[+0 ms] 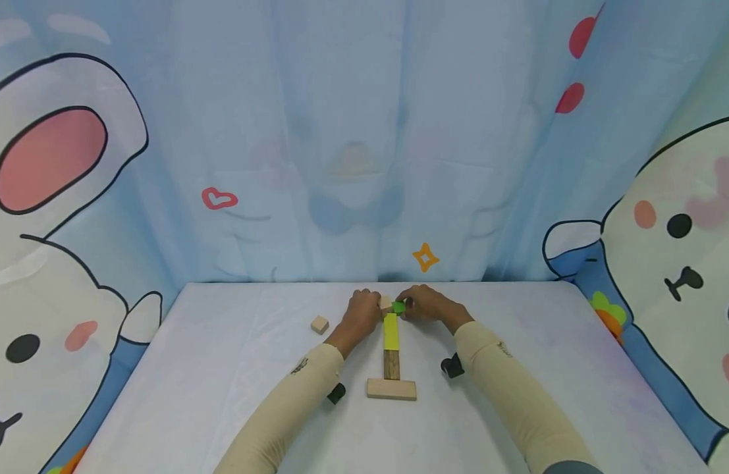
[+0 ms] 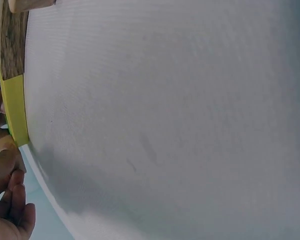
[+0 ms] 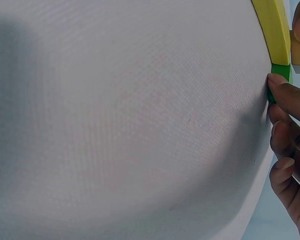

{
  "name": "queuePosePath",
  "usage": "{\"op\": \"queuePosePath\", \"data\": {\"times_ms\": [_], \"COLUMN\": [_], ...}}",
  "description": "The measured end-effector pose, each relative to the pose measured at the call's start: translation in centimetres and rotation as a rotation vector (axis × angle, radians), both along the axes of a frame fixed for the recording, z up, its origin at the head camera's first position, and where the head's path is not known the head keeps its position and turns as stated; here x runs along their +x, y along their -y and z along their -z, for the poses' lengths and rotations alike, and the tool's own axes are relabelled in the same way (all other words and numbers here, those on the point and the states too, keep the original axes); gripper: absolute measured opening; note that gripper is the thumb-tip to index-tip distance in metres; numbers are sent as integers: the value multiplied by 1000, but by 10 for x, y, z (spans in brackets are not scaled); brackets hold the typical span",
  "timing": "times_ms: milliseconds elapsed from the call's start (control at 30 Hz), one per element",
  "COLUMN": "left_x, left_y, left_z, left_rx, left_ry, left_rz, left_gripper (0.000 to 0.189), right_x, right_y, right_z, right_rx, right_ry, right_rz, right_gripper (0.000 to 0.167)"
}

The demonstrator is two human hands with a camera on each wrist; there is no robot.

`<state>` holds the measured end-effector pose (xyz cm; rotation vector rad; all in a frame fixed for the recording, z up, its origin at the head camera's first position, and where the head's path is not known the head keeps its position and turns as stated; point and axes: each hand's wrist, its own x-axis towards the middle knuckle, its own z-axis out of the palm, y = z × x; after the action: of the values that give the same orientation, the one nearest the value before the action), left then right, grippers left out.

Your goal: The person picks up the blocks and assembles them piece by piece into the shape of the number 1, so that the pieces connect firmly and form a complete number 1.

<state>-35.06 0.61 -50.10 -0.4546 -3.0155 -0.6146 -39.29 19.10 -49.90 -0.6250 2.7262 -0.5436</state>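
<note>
A line of blocks lies on the white table: a long pale wooden block [image 1: 391, 390] crosswise at the near end, a dark-grained wooden block [image 1: 391, 366], then a yellow block [image 1: 390, 332]. Beyond the yellow one, my left hand [image 1: 362, 312] pinches a small pale wooden block [image 1: 386, 303] between thumb and fingers. My right hand [image 1: 425, 304] pinches a green block [image 3: 281, 73] right at the yellow block's far end. The pale and green blocks sit side by side, partly hidden by my fingers.
A loose pale wooden cube [image 1: 319, 324] rests left of my left hand. Dark wrist cameras [image 1: 452, 366] hang beneath my sleeves. Behind the table's far edge hangs a blue curtain [image 1: 340, 99] with cartoon prints.
</note>
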Motion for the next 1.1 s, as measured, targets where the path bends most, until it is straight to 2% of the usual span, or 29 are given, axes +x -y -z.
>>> {"op": "queuePosePath", "data": {"times_ms": [367,667,967,1100], "left_x": [-1,-4,-6,-6], "left_y": [0,3,5,7], "left_z": [4,11,12,12], "left_rx": [14,78,107,153], "left_ry": [14,1,53,89], "left_rz": [-5,2,-14,-9], "left_gripper": [33,33,35,36], "right_x": [2,-1,-2,-2], "right_y": [-1,-2,-2,-2], "right_z": [-2,2,3,4], "right_rx": [-4,5,5,15], "right_ry": [8,-4,10,21], "right_rz": [4,-12,4,18], "right_gripper": [40,40,40,41]}}
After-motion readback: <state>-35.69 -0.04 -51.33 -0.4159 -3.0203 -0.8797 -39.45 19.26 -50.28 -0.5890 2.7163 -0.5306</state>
